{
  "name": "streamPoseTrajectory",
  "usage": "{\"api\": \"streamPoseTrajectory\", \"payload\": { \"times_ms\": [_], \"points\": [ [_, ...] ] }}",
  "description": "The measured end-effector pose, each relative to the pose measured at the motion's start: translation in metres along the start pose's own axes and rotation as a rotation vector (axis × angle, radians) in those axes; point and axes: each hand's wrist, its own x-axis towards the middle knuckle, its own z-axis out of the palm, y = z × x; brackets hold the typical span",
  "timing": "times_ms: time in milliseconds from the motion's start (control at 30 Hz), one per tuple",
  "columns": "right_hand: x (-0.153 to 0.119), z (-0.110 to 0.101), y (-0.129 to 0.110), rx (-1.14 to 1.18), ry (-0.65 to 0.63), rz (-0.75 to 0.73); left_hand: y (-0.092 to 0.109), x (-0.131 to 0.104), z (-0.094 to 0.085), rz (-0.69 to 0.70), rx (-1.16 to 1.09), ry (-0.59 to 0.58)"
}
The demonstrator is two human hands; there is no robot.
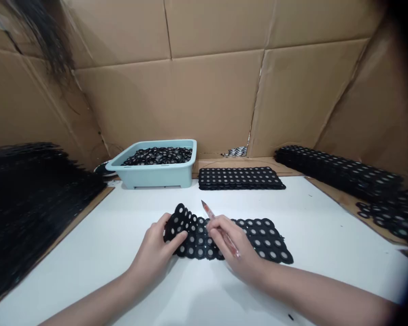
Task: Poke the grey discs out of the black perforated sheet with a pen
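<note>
A black strip made of rows of joined rings with pale centres [200,240] lies across the white table. My left hand [159,244] pinches its left end, thumb on top, and that end is raised and curled up. Over the middle of the strip is my right hand [236,246], closed round a slim pen-like tool [209,210] with a clear reddish shaft. The tool's dark pointed tip faces up and away from the strip. Some fingers of my right hand rest at the strip's rings; the exact contact is hidden.
A pale blue tub [156,174] full of loose black rings stands at the back left. Behind the strip sits a stack of similar sheets [241,179]. More sheets [340,174] and loose rings [394,215] lie right. Black strands [37,203] are heaped left. Cardboard walls [217,99] enclose the table.
</note>
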Motion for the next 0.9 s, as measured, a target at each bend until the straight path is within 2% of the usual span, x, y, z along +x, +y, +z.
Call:
{"api": "streamPoseTrajectory", "payload": {
  "times_ms": [167,300,367,533,733,900],
  "points": [
    [-0.012,0.008,-0.002,0.05,-0.087,-0.124,0.004,-0.015,0.011,0.054,0.05,-0.056],
    [-0.016,0.011,-0.012,0.008,-0.202,-0.349,0.007,-0.026,0.019,0.14,0.015,-0.097],
    [-0.016,0.011,-0.014,-0.034,-0.221,-0.402,0.009,-0.029,0.02,0.14,-0.007,-0.114],
    [-0.013,0.01,-0.008,-0.033,-0.26,-0.385,0.011,-0.029,0.02,0.136,-0.058,-0.188],
    [-0.014,0.011,-0.004,-0.02,-0.293,-0.298,0.007,-0.025,0.018,0.15,0.014,-0.251],
    [-0.015,0.007,-0.005,-0.154,-0.315,-0.283,0.005,-0.021,0.013,0.19,0.021,-0.293]
  ]
}}
